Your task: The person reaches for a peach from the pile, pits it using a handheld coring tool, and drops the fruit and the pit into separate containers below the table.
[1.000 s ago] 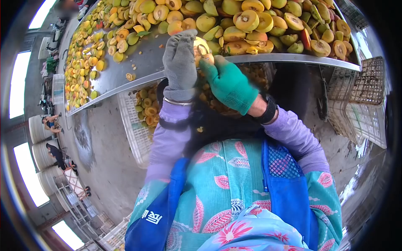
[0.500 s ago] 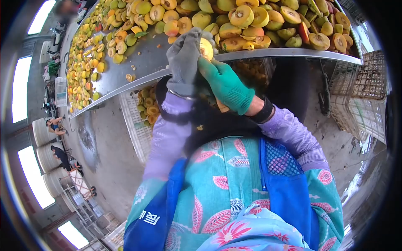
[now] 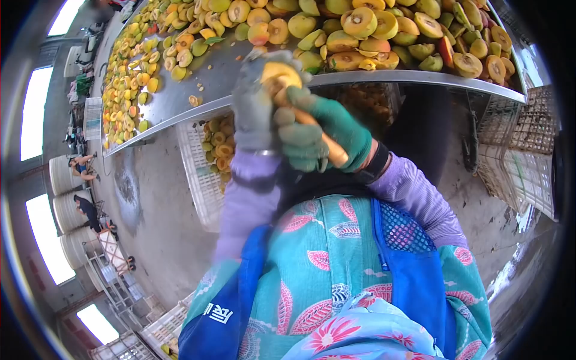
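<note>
My left hand [image 3: 252, 114], in a grey glove, is closed around a yellow peach half [image 3: 282, 73] whose cut face and brownish centre are turned towards me. In a green glove, my right hand [image 3: 339, 126] grips a wooden-handled pitting tool [image 3: 334, 152]. The handle's butt sticks out below the fist, while the working end is blurred and hidden at the fruit's centre. Both hands meet just over the near edge of the metal table [image 3: 207, 84]. Beyond them lies a large heap of halved peaches [image 3: 360, 27], several with pits showing.
Beneath the table edge, a white plastic crate [image 3: 198, 174] holds peach halves. More crates [image 3: 522, 144] are stacked at the right. Scattered fruit [image 3: 129, 90] covers the table's left part. Other people [image 3: 87, 210] are far off at the left, near large pale tanks [image 3: 66, 210].
The peach half has tilted to face me more in my left hand. My right hand has turned, bringing the tool's handle into view and its tip to the fruit. The view has shifted slightly.
</note>
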Tool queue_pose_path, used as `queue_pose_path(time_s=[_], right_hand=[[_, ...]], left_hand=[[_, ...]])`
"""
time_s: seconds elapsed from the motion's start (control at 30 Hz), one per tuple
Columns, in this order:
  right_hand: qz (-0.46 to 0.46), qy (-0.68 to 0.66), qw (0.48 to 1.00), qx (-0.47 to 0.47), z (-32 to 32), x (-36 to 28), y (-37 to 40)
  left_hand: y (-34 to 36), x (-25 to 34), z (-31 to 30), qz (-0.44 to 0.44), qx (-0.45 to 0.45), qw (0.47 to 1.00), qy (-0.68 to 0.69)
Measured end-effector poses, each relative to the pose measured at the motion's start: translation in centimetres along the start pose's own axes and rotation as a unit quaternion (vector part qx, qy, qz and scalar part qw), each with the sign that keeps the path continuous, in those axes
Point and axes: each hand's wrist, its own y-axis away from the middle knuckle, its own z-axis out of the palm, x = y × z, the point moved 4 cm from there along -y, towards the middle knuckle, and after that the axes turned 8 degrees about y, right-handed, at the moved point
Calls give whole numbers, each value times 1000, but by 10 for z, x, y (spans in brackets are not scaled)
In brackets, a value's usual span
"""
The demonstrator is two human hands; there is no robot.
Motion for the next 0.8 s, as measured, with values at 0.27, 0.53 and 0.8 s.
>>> queue_pose_path(time_s=[0.27, 0.53, 0.8], right_hand=[[20, 44, 995, 82, 7, -4, 12], [-53, 253, 874, 411, -27, -22, 23], [-146, 693, 531, 465, -16, -64, 11]], left_hand=[[45, 76, -100, 64, 168, 917, -356], [-135, 39, -43, 76, 48, 573, -814], [-66, 38, -25, -29, -173, 983, -55]])
